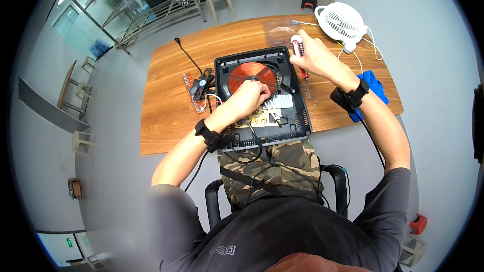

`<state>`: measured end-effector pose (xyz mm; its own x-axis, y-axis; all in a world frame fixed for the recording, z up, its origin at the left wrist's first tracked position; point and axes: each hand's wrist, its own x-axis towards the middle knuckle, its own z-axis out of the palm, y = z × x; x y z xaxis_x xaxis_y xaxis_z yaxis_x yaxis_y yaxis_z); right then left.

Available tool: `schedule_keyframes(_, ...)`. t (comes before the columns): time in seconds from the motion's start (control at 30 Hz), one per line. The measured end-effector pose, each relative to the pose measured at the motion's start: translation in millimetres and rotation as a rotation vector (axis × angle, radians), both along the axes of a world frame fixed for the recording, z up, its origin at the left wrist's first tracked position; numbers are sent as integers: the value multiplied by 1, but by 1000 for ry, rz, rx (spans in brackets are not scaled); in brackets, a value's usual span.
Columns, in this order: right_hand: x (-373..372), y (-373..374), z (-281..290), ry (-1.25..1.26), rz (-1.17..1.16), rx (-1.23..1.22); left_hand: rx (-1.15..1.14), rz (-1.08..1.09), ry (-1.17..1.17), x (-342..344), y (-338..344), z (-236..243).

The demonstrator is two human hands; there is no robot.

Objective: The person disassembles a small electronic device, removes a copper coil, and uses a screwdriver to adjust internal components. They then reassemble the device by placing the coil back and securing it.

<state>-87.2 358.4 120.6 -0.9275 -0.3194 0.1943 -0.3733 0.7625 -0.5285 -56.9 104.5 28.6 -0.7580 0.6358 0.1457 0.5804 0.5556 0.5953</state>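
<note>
An opened induction cooker, its black housing (301, 93) lying at the table's near edge, has a round copper coil (247, 74) inside. Below the coil are a yellowish circuit board (258, 119), a silver finned heat sink (284, 101) and white wires. My left hand (248, 98) reaches in over the coil's near edge with fingers closed together; whatever is between them is hidden. Above the housing's right edge, my right hand (316, 56) is wrapped round a red and white screwdriver (297, 46), which is held upright with its tip downward.
Left of the housing lie a strip-shaped circuit board (192, 93) and a black plug cord (189, 55). A white fan (341, 22) stands at the far right, near a clear plastic piece (279, 31). Blue cloth (373, 89) lies by my right forearm. Small screws (315, 104) are on the table.
</note>
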Motion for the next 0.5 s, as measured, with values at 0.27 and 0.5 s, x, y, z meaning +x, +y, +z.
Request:
schedule_keyframes(0.27, -12, -60, -18, 118, 115, 16, 52, 139, -201, 23, -36, -8)
schedule_keyframes(0.5, 2, -79, -13, 64, 184, -34, 95, 142, -170, 26, -46, -20)
